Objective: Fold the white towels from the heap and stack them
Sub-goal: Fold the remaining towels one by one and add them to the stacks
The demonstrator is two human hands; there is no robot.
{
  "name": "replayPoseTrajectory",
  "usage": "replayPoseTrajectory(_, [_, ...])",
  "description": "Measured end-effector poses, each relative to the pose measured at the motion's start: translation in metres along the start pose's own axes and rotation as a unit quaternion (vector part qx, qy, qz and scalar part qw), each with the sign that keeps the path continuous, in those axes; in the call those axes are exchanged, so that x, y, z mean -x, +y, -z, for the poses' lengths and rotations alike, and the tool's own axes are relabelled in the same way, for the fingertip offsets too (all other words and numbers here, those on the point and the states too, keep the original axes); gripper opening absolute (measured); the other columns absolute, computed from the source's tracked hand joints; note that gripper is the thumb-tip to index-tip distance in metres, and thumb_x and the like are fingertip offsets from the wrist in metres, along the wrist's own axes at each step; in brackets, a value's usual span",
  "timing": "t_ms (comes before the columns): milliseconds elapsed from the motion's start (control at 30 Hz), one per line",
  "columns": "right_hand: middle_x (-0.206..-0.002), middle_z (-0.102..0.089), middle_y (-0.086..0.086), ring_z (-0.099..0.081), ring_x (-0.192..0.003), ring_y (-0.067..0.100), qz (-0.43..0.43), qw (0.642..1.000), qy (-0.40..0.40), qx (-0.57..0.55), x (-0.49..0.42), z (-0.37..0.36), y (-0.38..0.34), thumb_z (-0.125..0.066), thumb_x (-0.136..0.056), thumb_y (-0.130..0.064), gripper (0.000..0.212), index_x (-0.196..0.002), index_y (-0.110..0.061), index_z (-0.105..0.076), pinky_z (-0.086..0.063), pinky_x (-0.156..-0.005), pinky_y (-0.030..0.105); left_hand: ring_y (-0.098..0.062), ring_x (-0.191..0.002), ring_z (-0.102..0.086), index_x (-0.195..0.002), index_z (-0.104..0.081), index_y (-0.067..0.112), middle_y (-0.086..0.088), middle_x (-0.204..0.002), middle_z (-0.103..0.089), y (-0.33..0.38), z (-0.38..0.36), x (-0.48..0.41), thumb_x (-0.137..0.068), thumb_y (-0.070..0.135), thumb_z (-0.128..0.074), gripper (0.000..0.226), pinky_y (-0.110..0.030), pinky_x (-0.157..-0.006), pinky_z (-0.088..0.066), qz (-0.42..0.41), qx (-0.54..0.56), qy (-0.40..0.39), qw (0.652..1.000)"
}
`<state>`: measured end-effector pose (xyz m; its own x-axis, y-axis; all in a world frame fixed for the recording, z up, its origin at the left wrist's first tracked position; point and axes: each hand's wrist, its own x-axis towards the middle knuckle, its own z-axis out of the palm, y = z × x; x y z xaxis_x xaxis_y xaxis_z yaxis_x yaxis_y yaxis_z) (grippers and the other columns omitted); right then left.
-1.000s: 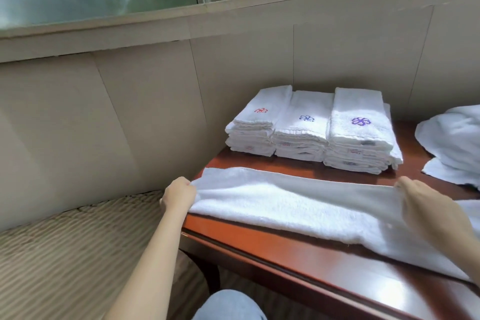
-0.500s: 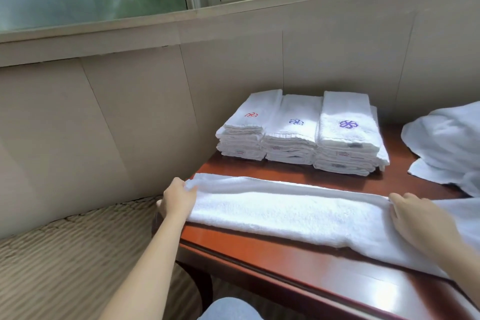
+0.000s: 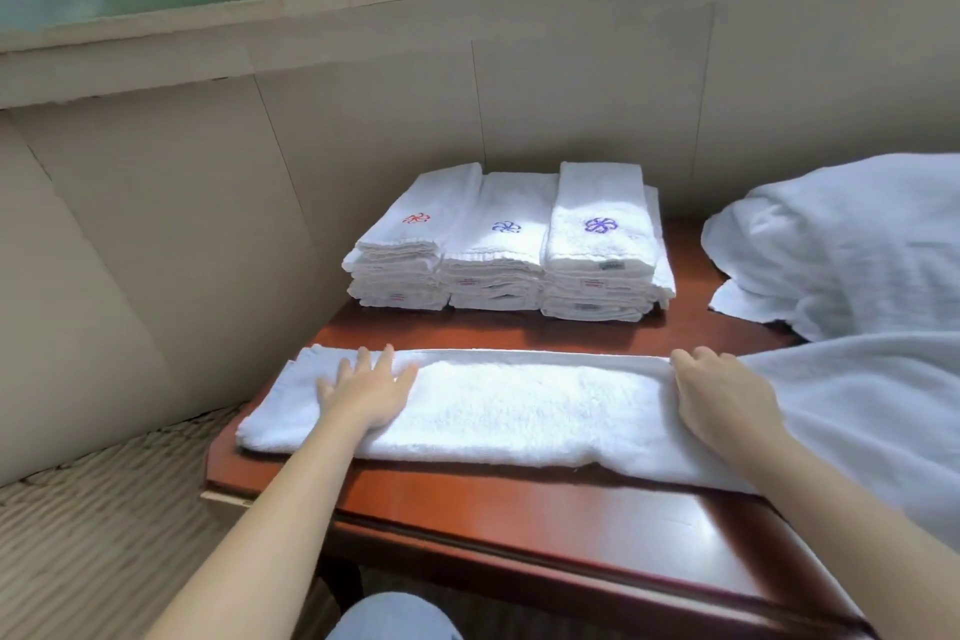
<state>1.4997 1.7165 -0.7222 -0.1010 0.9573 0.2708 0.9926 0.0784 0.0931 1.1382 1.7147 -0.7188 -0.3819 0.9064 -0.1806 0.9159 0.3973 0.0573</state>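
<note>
the left hand [image 3: 366, 392] has let go of the towel's end and now lies flat, fingers spread and straight, pressing down on the long white terry towel [image 3: 524, 411], folded into a strip. the right hand [image 3: 724, 398] has slid to the strip's far edge, palm down, fingertips bent there; whether they pinch the fold cannot be told. the strip stretches between both hands across the glossy reddish-brown wooden table [image 3: 519, 509]. beyond the hands, three stacks of folded white towels [image 3: 504, 244] sit side by side. right of the right hand lies the rumpled white towel heap [image 3: 852, 244].
</note>
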Motion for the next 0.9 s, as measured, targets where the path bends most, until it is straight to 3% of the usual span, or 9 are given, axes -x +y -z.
replayPoseTrajectory(100, [-0.102,-0.055,0.001,-0.055,-0.098,0.023,0.007,1.000,-0.015,-0.022,0.004,0.004,0.003,-0.038,-0.091,-0.011,0.019,-0.106,-0.017,-0.047,-0.038,-0.063,0.032,-0.030,-0.147,-0.006,-0.154,-0.004,0.025,-0.008,-0.161,-0.001,0.024,0.006,0.007,-0.099,0.051,-0.020,0.062,-0.055,-0.115,-0.011,0.076,0.004,0.054,0.996])
replayPoseTrajectory(167, [-0.107,-0.055,0.002,-0.054,-0.103,0.025,0.012,0.999,-0.032,-0.042,0.009,0.007,0.007,-0.041,-0.089,-0.011,0.021,-0.109,-0.016,-0.045,-0.040,-0.067,0.033,-0.030,-0.145,-0.010,-0.152,-0.013,0.020,-0.010,-0.160,-0.003,0.048,0.011,0.014,-0.100,0.031,-0.032,0.056,-0.054,-0.114,-0.017,0.065,0.014,0.085,0.994])
replayPoseTrajectory(267, [-0.113,-0.054,0.005,-0.054,-0.105,0.028,0.009,0.996,-0.071,-0.058,0.013,0.016,0.018,-0.042,-0.087,-0.012,0.028,-0.115,-0.015,-0.041,-0.036,-0.069,0.033,-0.031,-0.145,-0.011,-0.149,-0.025,0.020,-0.010,-0.160,-0.002,0.092,0.006,0.027,-0.102,0.033,-0.029,0.049,-0.054,-0.113,-0.020,-0.086,0.018,0.038,0.995])
replayPoseTrajectory(367, [-0.126,-0.050,0.008,-0.049,-0.117,0.029,-0.012,0.987,-0.151,-0.058,0.025,0.029,0.037,-0.047,-0.087,-0.018,0.040,-0.126,-0.016,-0.037,-0.037,-0.080,0.035,-0.029,-0.147,-0.003,-0.152,-0.018,0.023,-0.008,-0.161,-0.002,0.143,-0.006,0.045,-0.102,0.044,-0.025,0.054,-0.057,-0.115,-0.012,-0.206,0.012,-0.045,0.977])
replayPoseTrajectory(500, [-0.131,-0.046,0.008,-0.044,-0.121,0.028,-0.043,0.976,-0.214,-0.017,0.050,0.048,0.070,-0.052,-0.084,-0.017,0.050,-0.131,-0.019,-0.037,-0.038,-0.092,0.035,-0.023,-0.146,-0.014,-0.142,-0.037,0.023,-0.002,-0.155,-0.026,0.206,-0.021,0.072,-0.099,0.041,-0.037,0.047,-0.051,-0.115,-0.017,-0.356,0.067,-0.038,0.931])
replayPoseTrajectory(567, [-0.123,-0.055,0.005,-0.052,-0.115,0.026,-0.087,0.983,-0.162,-0.020,0.056,0.061,0.088,-0.051,-0.087,-0.012,0.034,-0.120,-0.019,-0.051,-0.036,-0.082,0.030,-0.025,-0.145,-0.012,-0.141,-0.038,0.032,0.006,-0.154,-0.028,0.226,-0.030,0.084,-0.098,0.041,-0.038,0.044,-0.052,-0.115,-0.015,-0.378,0.063,-0.032,0.923])
replayPoseTrajectory(667, [-0.115,-0.061,0.005,-0.060,-0.107,0.026,-0.172,0.982,-0.072,-0.003,0.062,0.079,0.116,-0.048,-0.089,-0.006,0.024,-0.106,-0.018,-0.058,-0.033,-0.073,0.028,-0.017,-0.138,-0.028,-0.136,-0.044,0.039,0.010,-0.145,-0.041,0.237,-0.042,0.089,-0.097,0.036,-0.038,0.040,-0.045,-0.112,-0.025,-0.378,0.069,0.065,0.921])
replayPoseTrajectory(767, [-0.113,-0.063,0.006,-0.061,-0.106,0.027,-0.237,0.971,-0.042,0.004,0.066,0.084,0.138,-0.048,-0.086,-0.006,0.026,-0.108,-0.015,-0.060,-0.032,-0.073,0.029,-0.017,-0.130,-0.039,-0.130,-0.051,0.037,0.010,-0.139,-0.049,0.239,-0.046,0.085,-0.095,0.030,-0.039,0.038,-0.038,-0.106,-0.031,-0.362,0.112,0.108,0.919])
replayPoseTrajectory(900, [-0.101,-0.066,0.009,-0.062,-0.096,0.030,-0.235,0.961,0.147,-0.017,0.051,0.071,0.162,-0.049,-0.093,-0.016,0.022,-0.113,-0.013,-0.054,-0.036,-0.083,0.036,-0.021,-0.128,-0.041,-0.138,-0.042,0.028,0.003,-0.137,-0.048,0.245,-0.047,0.082,-0.094,0.038,-0.045,0.045,-0.038,-0.103,-0.031,-0.324,0.115,0.111,0.933])
